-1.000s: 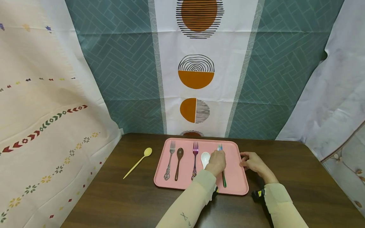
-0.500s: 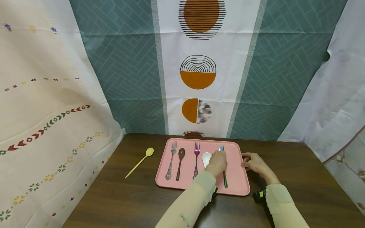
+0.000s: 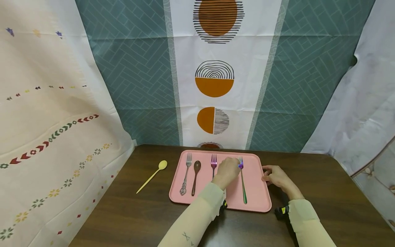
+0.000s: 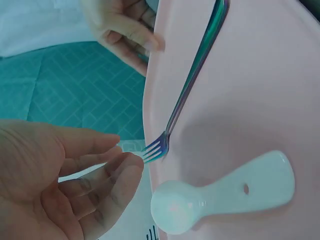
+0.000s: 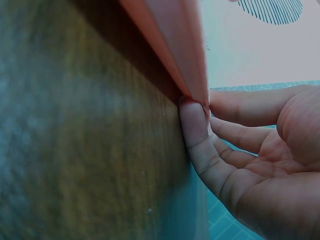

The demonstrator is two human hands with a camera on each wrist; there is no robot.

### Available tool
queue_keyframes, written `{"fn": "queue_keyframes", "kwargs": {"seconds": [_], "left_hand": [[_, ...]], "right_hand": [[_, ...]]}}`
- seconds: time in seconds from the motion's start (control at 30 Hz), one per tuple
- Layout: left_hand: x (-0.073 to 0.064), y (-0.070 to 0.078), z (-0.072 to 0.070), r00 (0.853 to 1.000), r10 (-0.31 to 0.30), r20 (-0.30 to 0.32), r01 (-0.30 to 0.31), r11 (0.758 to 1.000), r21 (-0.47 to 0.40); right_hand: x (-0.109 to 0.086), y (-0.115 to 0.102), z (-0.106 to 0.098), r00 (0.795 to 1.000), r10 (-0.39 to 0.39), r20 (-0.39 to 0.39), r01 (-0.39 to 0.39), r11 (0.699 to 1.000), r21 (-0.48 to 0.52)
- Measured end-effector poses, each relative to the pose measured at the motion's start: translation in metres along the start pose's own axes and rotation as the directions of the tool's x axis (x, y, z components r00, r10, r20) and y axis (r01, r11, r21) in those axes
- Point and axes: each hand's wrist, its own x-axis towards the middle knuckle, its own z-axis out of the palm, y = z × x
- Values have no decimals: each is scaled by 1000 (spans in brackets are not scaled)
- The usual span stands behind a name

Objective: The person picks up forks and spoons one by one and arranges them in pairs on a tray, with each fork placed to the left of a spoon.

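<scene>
A pink tray [image 3: 257,195] lies on the table with a row of cutlery on it. My right hand [image 3: 275,176] pinches its right rim; the right wrist view shows one fingertip under the rim and a finger above. My left hand [image 3: 227,171] hovers over the tray with loosely bent fingers and nothing held. Close to its fingertips are the tines of a rainbow-coloured fork [image 4: 192,75], which lies lengthwise on the tray. Beside that fork lies a white spoon [image 4: 240,192], mostly hidden by the left hand and sleeve in the head view.
Further left on the tray are a purple fork [image 3: 214,161], a brown wooden spoon [image 3: 196,169] and a silver fork [image 3: 186,176]. A yellow spoon [image 3: 153,175] lies on the dark wooden table [image 3: 135,219], left of the tray. Patterned curtains [image 3: 142,75] hang behind.
My left hand has moved left off the rainbow-coloured fork, uncovering its middle, and now covers the white spoon's bowl. The right hand stays at the tray's rim.
</scene>
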Motion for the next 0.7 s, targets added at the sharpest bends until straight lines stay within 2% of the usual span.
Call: {"fn": "queue_keyframes", "kwargs": {"seconds": [0.23, 0.37, 0.53, 0.7], "left_hand": [[-3, -10, -3, 1000, 0, -10, -1, 997, -80], [-5, -24, -13, 1000, 1, -18, -4, 987, -159], [-9, -55, -35, 997, -62, -41, 51, 972, -228], [-16, -93, -53, 992, -100, -81, 81, 973, -218]], "right_hand": [[-1, 3, 0, 1000, 1, 3, -1, 1000, 1], [-1, 4, 0, 1000, 7, -2, -7, 1000, -4], [0, 3, 1, 1000, 4, 0, -4, 1000, -14], [0, 2, 0, 1000, -1, -1, 1, 1000, -18]]}}
